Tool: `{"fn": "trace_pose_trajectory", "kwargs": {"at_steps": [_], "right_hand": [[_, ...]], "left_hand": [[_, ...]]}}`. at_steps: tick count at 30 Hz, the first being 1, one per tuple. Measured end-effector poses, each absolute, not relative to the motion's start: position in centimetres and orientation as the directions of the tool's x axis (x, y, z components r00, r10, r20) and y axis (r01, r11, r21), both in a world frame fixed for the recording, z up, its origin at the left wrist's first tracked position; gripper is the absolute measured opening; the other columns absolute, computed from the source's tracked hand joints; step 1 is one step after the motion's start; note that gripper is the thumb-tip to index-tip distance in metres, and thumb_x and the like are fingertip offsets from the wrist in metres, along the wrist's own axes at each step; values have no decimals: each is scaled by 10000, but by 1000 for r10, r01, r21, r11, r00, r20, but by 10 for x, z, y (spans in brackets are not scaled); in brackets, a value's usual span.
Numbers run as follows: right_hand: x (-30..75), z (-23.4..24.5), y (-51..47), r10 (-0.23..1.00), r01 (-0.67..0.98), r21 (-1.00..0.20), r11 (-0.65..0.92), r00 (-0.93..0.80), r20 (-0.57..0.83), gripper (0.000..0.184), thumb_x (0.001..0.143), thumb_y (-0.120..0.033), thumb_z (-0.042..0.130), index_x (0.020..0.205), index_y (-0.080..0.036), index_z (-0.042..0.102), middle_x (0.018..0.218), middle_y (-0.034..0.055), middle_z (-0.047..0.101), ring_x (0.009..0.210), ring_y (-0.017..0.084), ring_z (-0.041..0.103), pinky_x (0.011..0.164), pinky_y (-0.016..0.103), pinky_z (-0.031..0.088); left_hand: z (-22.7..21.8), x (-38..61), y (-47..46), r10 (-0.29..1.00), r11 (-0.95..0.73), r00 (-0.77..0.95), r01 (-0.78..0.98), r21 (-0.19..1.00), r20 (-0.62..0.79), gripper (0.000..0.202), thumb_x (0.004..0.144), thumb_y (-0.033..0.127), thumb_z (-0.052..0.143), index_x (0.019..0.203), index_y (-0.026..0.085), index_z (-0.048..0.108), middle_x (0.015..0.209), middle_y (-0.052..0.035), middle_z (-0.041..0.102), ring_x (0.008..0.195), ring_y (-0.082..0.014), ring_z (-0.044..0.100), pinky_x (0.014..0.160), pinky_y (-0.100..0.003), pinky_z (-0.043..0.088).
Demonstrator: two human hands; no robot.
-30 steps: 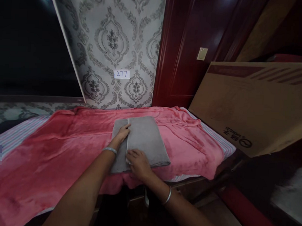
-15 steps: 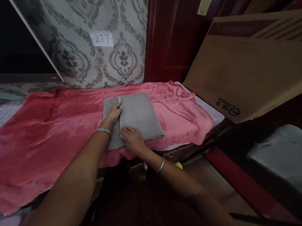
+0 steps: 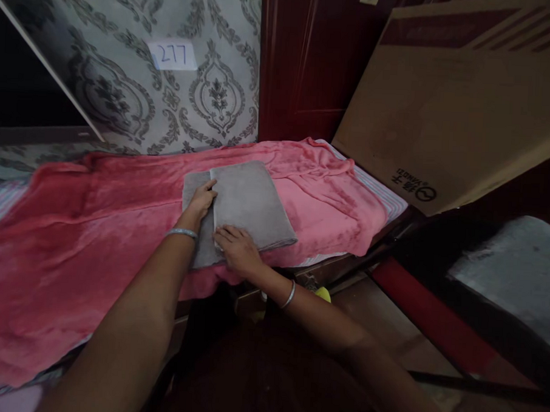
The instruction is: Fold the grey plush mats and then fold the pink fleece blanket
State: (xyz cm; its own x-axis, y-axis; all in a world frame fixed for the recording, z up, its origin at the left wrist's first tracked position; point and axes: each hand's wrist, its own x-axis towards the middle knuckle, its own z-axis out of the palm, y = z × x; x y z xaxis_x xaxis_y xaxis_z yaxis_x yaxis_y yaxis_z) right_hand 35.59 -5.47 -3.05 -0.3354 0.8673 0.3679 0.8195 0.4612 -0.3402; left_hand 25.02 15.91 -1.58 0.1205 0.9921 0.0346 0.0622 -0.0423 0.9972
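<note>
A grey folded towel (image 3: 257, 205) lies on a pink plush blanket, with its top layer turned back from left to right over a lower layer. My left hand (image 3: 201, 201) is at the left edge of the top layer, near its far corner, fingers closed on that edge. Closer to me, my right hand (image 3: 239, 248) has its fingers bent over the same edge at the near corner. Its thumb is mostly hidden. Each wrist wears a silvery bangle.
The pink blanket (image 3: 119, 229) covers a long bench-like surface with a striped sheet beneath. A large cardboard box (image 3: 443, 110) leans at the right. Behind are patterned wallpaper (image 3: 216, 94), a paper marked 277 (image 3: 174, 54) and a dark red door (image 3: 303, 67). A dark screen-like panel (image 3: 25, 73) stands left.
The view has shifted slightly, so everything sits a little higher and further left. Both hands keep their places on the towel's edge, and the fold looks the same.
</note>
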Motion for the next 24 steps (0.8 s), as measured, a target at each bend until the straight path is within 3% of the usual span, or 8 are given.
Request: {"fn": "trace_pose_trajectory", "kwargs": {"at_steps": [3,7,9,12,15,19,24], "right_hand": [[359,-32,-59,860,809,-348,474,-340,381,410,1023,-174,463,1419,-154,569,1515,117,534,1427,204,428,1189,413,308],[380,-21,-67,856,775,-389,499,-371,360,492,1003,-351,561,1455,-158,539,1523,129,520,1431,228,428,1221,441,266],[396,-12,-70,879,794,-401,456,-334,340,506,1022,-387,519,1474,-161,524,1535,130,505,1447,244,409,1228,460,249],[419,-5,-70,922,860,-384,336,-218,320,526,1045,-385,455,1543,-215,446,1613,108,400,1522,297,270,1234,549,191],[429,-15,-72,940,905,-315,286,-201,274,586,1021,-423,512,1577,-294,383,1672,79,284,1553,367,138,1207,672,119],[428,-30,-76,945,916,-261,304,-254,208,576,1010,-428,539,1562,-334,404,1675,66,278,1551,364,153,1198,696,95],[423,-10,-58,945,892,-326,313,-260,197,511,1048,-422,450,1538,-275,456,1614,111,398,1525,333,259,1200,641,191]], "left_hand": [[-15,248,157,990,-50,133,79,996,39,758,639,18,593,1388,131,622,1400,-124,642,1225,-244,630,1133,-387,447],[-13,247,155,988,-57,146,101,993,42,760,656,16,579,1410,107,597,1431,-142,614,1229,-255,625,1148,-403,430],[-13,247,155,987,-52,153,90,995,37,769,653,3,575,1416,97,589,1433,-145,612,1229,-260,625,1138,-403,441],[-14,248,155,986,-55,160,65,996,44,777,648,-17,575,1419,79,582,1412,-149,625,1244,-266,616,1125,-394,454],[-17,249,156,986,-51,163,50,997,42,797,637,-29,565,1424,91,577,1407,-132,630,1263,-263,604,1140,-403,440],[-19,249,156,986,-59,159,18,998,55,788,614,-35,557,1382,134,620,1417,-94,627,1335,-258,552,1182,-406,394],[-16,248,153,988,-52,145,-1,999,52,761,596,-36,581,1333,135,657,1403,-107,633,1355,-270,538,1196,-390,373]]}}
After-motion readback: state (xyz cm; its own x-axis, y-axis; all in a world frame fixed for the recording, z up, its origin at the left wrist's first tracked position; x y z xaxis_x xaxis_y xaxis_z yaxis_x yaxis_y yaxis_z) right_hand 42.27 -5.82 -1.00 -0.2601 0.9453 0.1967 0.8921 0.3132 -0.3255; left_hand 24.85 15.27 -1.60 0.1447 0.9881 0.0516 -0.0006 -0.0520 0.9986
